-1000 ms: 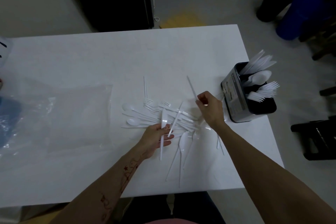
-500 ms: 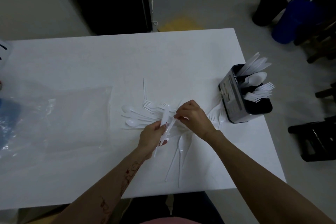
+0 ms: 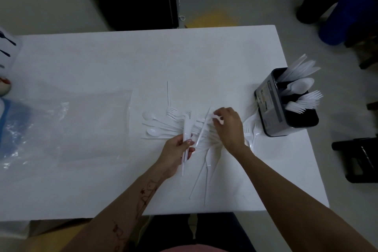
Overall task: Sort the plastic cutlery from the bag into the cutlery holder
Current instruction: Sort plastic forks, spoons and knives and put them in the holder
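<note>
Evidently the person is gathering like pieces before carrying them over: the left hand (image 3: 177,150) has its fingers and thumb curled round a small bundle of white plastic knives (image 3: 187,129), held upright-ish over the table so more can be slid in beside them. The right hand (image 3: 229,125) reaches into the loose heap of white plastic cutlery (image 3: 163,127) lying mid-table, its fingertips pinched on one thin white piece (image 3: 217,118) lifted from the pile; which kind it is I cannot tell. Off to the right, near the corner of the white table (image 3: 102,63), stands the black-and-grey rectangular cutlery holder (image 3: 272,104), already stocked with knives, spoons and forks in separate sections. The clear plastic bag (image 3: 81,125) lies flat and apparently emptied on the left. Much of the heap is not yet sorted.
</note>
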### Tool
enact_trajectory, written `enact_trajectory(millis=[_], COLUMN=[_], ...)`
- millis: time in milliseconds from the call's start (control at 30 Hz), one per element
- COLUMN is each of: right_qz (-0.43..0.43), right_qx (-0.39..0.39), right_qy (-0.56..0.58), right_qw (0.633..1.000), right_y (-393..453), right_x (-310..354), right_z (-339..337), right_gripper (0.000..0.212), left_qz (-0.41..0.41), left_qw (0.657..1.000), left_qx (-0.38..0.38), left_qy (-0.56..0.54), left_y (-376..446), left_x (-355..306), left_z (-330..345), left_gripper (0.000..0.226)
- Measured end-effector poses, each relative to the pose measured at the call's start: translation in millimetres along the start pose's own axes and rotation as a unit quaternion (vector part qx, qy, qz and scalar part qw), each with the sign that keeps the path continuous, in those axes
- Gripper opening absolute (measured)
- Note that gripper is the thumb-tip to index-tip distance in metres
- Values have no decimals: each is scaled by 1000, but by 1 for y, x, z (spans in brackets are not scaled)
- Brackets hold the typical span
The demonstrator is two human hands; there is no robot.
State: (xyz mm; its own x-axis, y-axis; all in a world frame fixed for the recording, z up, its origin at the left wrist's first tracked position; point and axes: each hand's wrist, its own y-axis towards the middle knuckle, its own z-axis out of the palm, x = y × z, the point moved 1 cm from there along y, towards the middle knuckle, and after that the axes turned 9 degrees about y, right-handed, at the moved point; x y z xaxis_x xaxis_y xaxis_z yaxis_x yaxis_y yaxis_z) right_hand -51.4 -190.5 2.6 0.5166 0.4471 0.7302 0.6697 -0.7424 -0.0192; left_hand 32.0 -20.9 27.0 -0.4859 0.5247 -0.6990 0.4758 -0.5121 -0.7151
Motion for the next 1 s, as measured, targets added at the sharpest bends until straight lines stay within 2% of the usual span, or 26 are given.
enact_trajectory(millis=[33,100,133,200,267,400,467,633,800,1000], right_qz=[82,204,242,288,316,364,377,386,333,329], right_qx=[0,37,50,57,62,58,57,145,154,152], right_qy=[14,11,13,40,84,231,288,351,330,342], right_qw=[997,978,969,955,943,900,878,841,869,867], right_y=[5,12,14,18,21,27,26,10,-4,-2], right_x=[0,1,1,1,0,3,7,24,28,23], right_z=[0,4,6,13,15,7,0,-9,-9,-10], right_gripper=[12,40,50,56,50,23,17,14,17,30], left_qz=[3,2,2,-1,-5,-6,-7,-12,2,5], left_qw=[1000,1000,1000,1000,999,1000,1000,999,997,998], left_qx=[-1,-3,-3,-2,4,6,-3,18,66,69], left_qy=[3,12,15,24,33,19,-7,-34,-35,-5], left_y=[0,-1,-1,0,-1,-2,-2,0,-2,-1], left_x=[1,3,4,7,8,9,8,1,-6,-6], left_z=[-1,-4,-6,-7,-6,-4,-3,3,10,11], left_gripper=[20,21,20,21,21,23,22,23,23,30])
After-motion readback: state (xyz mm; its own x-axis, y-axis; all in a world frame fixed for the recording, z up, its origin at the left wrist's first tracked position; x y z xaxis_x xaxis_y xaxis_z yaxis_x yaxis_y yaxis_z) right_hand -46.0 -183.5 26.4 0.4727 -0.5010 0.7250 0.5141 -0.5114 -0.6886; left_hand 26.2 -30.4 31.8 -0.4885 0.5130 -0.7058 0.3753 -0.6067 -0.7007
